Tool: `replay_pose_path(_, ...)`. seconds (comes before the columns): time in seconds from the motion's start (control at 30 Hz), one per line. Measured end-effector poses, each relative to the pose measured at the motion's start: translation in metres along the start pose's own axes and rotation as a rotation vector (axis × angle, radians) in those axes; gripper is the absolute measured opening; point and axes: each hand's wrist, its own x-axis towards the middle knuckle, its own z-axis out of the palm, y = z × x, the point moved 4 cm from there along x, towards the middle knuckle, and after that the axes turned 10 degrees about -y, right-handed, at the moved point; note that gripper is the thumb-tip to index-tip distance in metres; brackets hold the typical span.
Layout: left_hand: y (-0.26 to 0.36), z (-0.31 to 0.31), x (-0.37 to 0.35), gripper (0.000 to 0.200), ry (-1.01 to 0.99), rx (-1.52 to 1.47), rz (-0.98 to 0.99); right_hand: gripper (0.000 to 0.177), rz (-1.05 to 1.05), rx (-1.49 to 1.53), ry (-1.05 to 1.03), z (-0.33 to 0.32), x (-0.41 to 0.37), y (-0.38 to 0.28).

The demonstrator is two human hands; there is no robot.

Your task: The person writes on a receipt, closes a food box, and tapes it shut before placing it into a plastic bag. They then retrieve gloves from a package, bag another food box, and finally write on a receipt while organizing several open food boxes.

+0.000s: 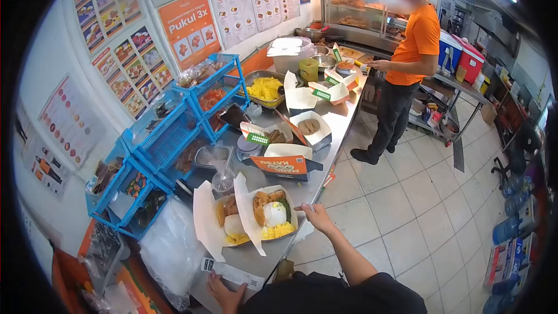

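My left hand [225, 292] lies with its fingers spread at the lower edge of a printed paper slip [233, 274] on the metal counter. At the right side of an open food box [273, 212], my right hand [317, 217] has its index finger extended toward the rim. That box holds rice, a white round item, yellow shreds, greens and brown pieces. Just left of it stands a second open box [231, 221] with brown pieces, rice and yellow shreds. Behind them is an orange and dark box [281, 166] with its lid up.
Blue stacked baskets [165, 145] line the wall side. Several open boxes, a tray of yellow shreds [265, 88] and bowls stand farther along the counter [334, 154]. A person in an orange shirt [414, 40] stands at its far right side. A clear plastic bag [168, 250] lies at left.
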Motion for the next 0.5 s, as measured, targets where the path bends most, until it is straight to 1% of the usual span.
replay_pose_path(0.13, 0.001, -0.002, -0.001, 0.086, -0.011, -0.028, 0.009, 0.038, -0.089, 0.037, 0.011, 0.0, 0.002, 0.007)
replay_pose_path(0.23, -0.008, 0.008, -0.001, 0.088, 0.026, -0.003, 0.055, 0.037, -0.057, 0.033, 0.014, -0.001, 0.004, 0.015)
replay_pose_path(0.3, -0.008, 0.007, -0.001, 0.088, 0.011, 0.017, 0.015, 0.037, -0.049, 0.063, -0.011, 0.001, 0.005, 0.012)
replay_pose_path(0.37, -0.006, 0.004, -0.004, 0.091, 0.012, 0.01, 0.007, 0.038, -0.048, 0.041, -0.007, -0.002, 0.002, 0.003)
replay_pose_path(0.43, 0.002, -0.004, -0.015, 0.111, 0.004, 0.049, -0.082, 0.037, -0.02, 0.115, -0.014, -0.001, -0.001, -0.002)
replay_pose_path(0.5, 0.001, -0.003, -0.015, 0.11, 0.008, 0.035, -0.079, 0.037, -0.038, 0.102, -0.002, 0.001, 0.001, -0.001)
